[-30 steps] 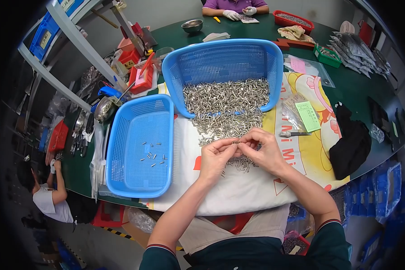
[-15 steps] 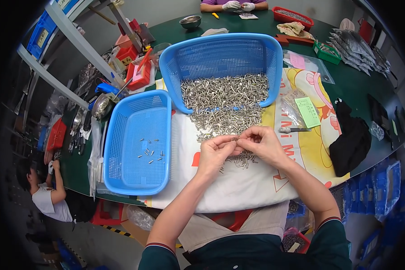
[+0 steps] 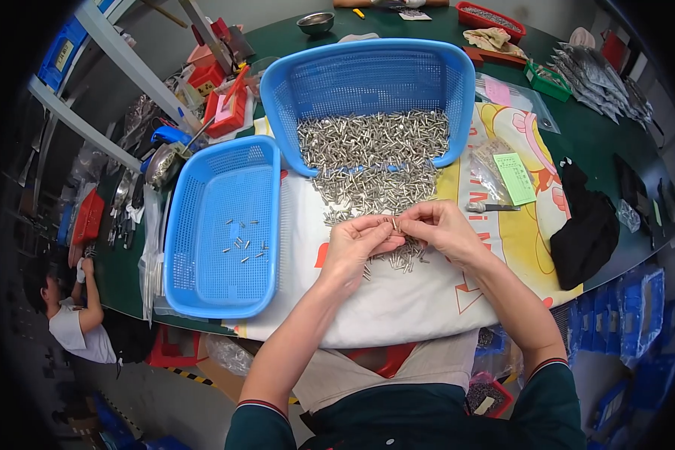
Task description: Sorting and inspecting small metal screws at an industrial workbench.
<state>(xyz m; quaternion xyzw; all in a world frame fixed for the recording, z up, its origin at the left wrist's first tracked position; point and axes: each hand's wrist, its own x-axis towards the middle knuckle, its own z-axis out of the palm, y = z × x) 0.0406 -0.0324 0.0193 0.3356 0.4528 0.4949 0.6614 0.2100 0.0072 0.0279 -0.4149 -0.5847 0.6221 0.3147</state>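
Small silvery metal pins (image 3: pixel 375 142) spill from a tipped blue basket (image 3: pixel 367 56) onto a printed white and yellow cloth (image 3: pixel 360 322). Over the near end of this heap, my left hand (image 3: pixel 358 244) and my right hand (image 3: pixel 444 232) meet, fingertips almost touching. Both are closed in a pinch on small metal pins, partly covered by the fingers. More loose pins lie on the cloth just beneath my hands. To the left, a shallower blue basket (image 3: pixel 221 296) has several pins scattered on its mesh bottom.
On the right are a bag with a green label (image 3: pixel 514 180), a dark-handled tool (image 3: pixel 493 207) and black cloth (image 3: pixel 581 232). Red bins (image 3: pixel 229 112) and a metal bowl (image 3: pixel 316 23) stand behind. Co-workers sit at far left (image 3: pixel 82 322) and across the table.
My hands stay together over the heap, with the fingers shifting slightly and the right hand opening out a little. The view has tilted slightly, so the baskets appear higher and further left.
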